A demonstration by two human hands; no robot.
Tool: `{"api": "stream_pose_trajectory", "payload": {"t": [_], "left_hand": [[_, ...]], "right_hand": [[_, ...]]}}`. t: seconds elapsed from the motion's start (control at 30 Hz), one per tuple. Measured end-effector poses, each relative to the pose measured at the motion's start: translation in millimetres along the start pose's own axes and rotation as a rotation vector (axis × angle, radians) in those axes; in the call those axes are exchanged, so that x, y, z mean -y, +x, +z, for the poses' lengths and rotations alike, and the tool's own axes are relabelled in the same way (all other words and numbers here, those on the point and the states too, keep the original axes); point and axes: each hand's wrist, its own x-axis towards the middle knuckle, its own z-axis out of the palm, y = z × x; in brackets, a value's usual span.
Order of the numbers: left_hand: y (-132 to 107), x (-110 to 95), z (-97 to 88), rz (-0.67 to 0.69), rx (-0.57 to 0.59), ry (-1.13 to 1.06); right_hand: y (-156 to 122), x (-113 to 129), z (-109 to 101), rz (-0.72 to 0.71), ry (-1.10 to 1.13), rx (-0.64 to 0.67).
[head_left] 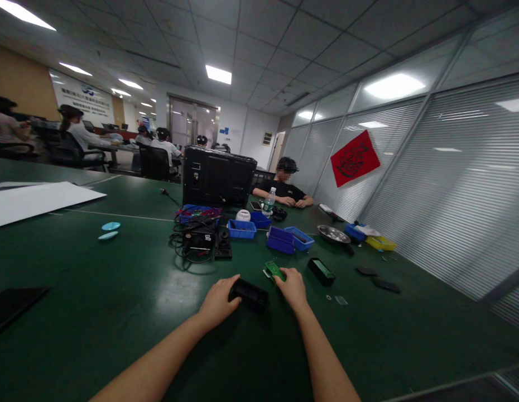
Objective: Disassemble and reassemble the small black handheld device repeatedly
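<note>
A person's two bare hands work over a dark green surface [142, 312], seen from the person's own head. The left hand [221, 301] has its grip pinched on the left end of a black plastic case [253, 297], a hollow oblong with its open side up; whether the case touches the surface is hard to tell. The right hand [293, 286] is just right of the case, its grip pinching the near end of a green circuit board [273, 269], which is just beyond the case's right end and tilted.

Right of the case, past the right hand, is a second black case [321, 272] with a green panel inside. Near it, also right of the first case, lie a small white ring [328, 297] and a clear plastic piece [341, 300]; farther right are two flat black pieces [385, 285].

Beyond the case are an open blue box [280, 240], a blue tray [241, 229], a white ball [243, 215] with stitching, a clear water bottle [268, 201] and a large black equipment housing [220, 178]. A steel bowl [334, 234] is beyond the case to the right. Left of and beyond the case sits a black box [198, 245] among tangled cables. Farthest beyond the case, a seated co-worker [280, 187] in a black shirt rests both arms on the surface.
</note>
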Motion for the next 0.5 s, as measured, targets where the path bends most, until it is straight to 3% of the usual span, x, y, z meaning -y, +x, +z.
{"api": "stream_pose_trajectory", "payload": {"t": [0.2,0.5], "left_hand": [[0.3,-3.3,-2.3,-0.018,0.023,0.003],[1.2,-1.9,0.5,-0.03,0.034,0.037]], "right_hand": [[4.1,-10.4,-1.5,-0.024,0.018,0.034],[-1.1,-1.1,-0.1,-0.079,0.026,0.042]]}}
